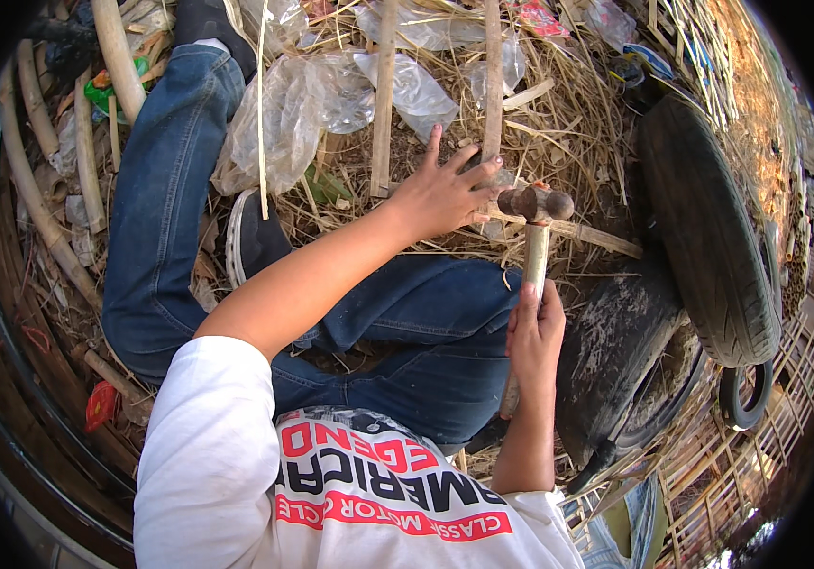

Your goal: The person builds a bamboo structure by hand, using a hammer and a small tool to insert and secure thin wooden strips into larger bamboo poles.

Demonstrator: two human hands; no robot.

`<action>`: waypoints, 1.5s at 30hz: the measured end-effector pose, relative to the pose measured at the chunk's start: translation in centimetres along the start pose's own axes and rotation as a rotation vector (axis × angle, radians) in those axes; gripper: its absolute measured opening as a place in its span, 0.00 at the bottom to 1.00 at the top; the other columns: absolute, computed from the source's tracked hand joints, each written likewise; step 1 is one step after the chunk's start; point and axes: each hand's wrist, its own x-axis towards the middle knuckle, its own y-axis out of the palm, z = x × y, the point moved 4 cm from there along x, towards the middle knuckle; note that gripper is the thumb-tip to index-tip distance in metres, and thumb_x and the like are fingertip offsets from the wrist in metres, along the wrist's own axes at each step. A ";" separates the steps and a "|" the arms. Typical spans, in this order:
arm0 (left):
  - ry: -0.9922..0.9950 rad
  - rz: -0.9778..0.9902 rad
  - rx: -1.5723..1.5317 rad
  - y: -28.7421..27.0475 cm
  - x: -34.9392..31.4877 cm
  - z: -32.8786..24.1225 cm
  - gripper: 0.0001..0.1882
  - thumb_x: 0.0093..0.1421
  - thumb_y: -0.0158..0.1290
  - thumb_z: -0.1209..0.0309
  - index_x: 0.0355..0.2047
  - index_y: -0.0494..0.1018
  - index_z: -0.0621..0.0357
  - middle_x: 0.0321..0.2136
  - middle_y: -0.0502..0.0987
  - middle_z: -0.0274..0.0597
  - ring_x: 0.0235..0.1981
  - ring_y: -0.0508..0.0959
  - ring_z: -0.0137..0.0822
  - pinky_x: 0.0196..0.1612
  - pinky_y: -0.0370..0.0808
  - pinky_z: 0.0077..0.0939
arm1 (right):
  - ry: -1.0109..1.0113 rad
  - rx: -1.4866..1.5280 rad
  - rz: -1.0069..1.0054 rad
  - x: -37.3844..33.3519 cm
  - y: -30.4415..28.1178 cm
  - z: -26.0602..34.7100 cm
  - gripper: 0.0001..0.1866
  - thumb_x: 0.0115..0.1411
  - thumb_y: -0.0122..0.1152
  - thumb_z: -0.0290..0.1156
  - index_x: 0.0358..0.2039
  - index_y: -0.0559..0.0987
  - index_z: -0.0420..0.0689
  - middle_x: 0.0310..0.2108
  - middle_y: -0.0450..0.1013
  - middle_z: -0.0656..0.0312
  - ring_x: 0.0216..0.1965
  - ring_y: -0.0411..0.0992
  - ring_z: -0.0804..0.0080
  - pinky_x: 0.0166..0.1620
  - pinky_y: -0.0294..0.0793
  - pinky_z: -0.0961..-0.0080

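The left hand (440,194) lies spread, fingers splayed, pressing flat on a pale split bamboo strip (573,230) that crosses the straw-littered ground (558,114). At its 3 o'clock, the rusty round steel hammer head (535,202) sits on that strip. The right hand (533,332), at 6 o'clock from the head, is wrapped tight around the pale wooden hammer handle (536,258). The step appears to be nailing; the next blow calls for clear fingers. Any nail is hidden. A worn black tyre (705,228) stands at 3 o'clock.
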 end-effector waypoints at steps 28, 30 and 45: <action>-0.024 0.048 -0.139 -0.7 -0.1 0.5 0.30 0.61 0.45 0.39 0.49 0.77 0.46 0.61 0.60 0.38 0.66 0.54 0.50 0.62 0.43 0.80 | 0.007 0.006 -0.030 -0.8 0.0 1.4 0.19 0.70 0.48 0.44 0.30 0.69 0.40 0.16 0.63 0.67 0.19 0.60 0.83 0.22 0.60 0.80; -0.030 0.009 -0.116 -0.5 -0.1 0.3 0.29 0.61 0.45 0.39 0.52 0.75 0.42 0.61 0.60 0.38 0.67 0.53 0.50 0.62 0.43 0.80 | 0.008 -0.044 -0.009 0.0 0.2 0.2 0.19 0.71 0.47 0.44 0.29 0.68 0.41 0.16 0.63 0.67 0.18 0.60 0.81 0.22 0.61 0.79; 0.007 0.048 -0.092 -0.3 0.0 0.3 0.24 0.63 0.46 0.44 0.47 0.77 0.44 0.61 0.60 0.38 0.67 0.55 0.51 0.63 0.44 0.78 | -0.012 -0.033 -0.027 -0.1 0.1 0.2 0.18 0.70 0.48 0.41 0.33 0.70 0.37 0.16 0.65 0.60 0.18 0.61 0.76 0.23 0.61 0.73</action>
